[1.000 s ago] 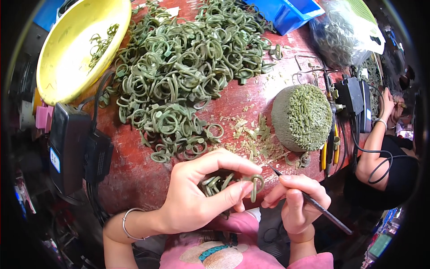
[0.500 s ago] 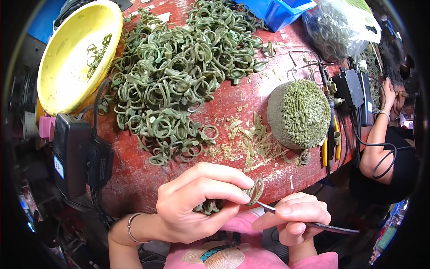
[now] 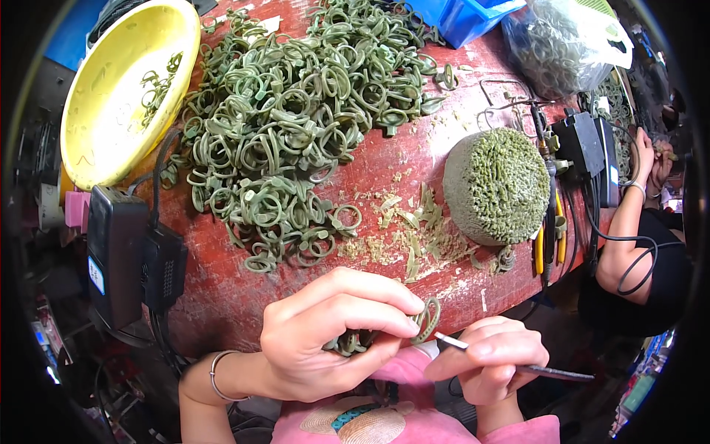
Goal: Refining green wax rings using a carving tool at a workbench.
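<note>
So you've got your left hand [image 3: 336, 333] pinching one green ring [image 3: 429, 323] between thumb and fingers, out past the fingertips, with a few more rings [image 3: 350, 342] tucked in the palm. Your right hand [image 3: 495, 355] is closed around a slim dark tool [image 3: 556, 372] like a pen, its pale tip just beside the ring. Can't tell from this angle if they're touching.

Looks to me like the hand-tooling step on that single ring, held over the near edge of the red table [image 3: 222, 296]. I'd say the next move calls for a steady left pinch and a light, controlled tip against the band, since it's thin and might flex or nick. Big pile of rings [image 3: 296, 126] sits beyond your hands, with pale shavings [image 3: 414, 222] to its right.
</note>
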`<action>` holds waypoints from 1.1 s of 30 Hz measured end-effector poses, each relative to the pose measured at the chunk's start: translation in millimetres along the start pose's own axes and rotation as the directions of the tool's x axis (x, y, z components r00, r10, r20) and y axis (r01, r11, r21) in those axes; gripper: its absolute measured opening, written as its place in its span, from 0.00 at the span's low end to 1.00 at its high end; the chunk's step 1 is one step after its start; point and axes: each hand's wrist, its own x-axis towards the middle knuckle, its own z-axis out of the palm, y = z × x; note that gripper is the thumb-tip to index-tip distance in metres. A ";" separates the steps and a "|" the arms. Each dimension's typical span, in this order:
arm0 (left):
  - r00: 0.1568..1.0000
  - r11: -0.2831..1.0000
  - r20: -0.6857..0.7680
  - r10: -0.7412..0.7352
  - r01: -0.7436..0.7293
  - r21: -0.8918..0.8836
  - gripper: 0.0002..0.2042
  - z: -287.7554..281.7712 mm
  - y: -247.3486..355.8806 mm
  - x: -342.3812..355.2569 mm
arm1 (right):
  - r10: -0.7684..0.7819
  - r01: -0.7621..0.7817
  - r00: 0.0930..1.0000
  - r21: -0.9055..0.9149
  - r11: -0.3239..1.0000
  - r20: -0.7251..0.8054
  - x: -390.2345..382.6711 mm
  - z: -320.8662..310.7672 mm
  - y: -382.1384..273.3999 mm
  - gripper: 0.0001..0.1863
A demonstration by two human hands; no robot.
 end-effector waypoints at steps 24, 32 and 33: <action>0.988 0.969 0.025 -0.151 0.153 -0.191 0.08 -0.4 -3.8 -0.5 | -0.129 0.095 0.991 -0.525 0.846 -0.028 -4.1 11.7 -2.7 0.14; 0.974 0.945 0.042 -0.223 0.227 -0.237 0.07 0.7 -1.5 0.3 | -0.052 0.045 0.999 -0.411 0.911 -0.005 -3.6 7.2 0.2 0.14; 0.979 0.960 0.043 -0.197 0.202 -0.195 0.07 0.2 -1.0 1.2 | -0.040 0.032 0.999 -0.474 0.880 -0.006 -1.7 5.3 -0.8 0.14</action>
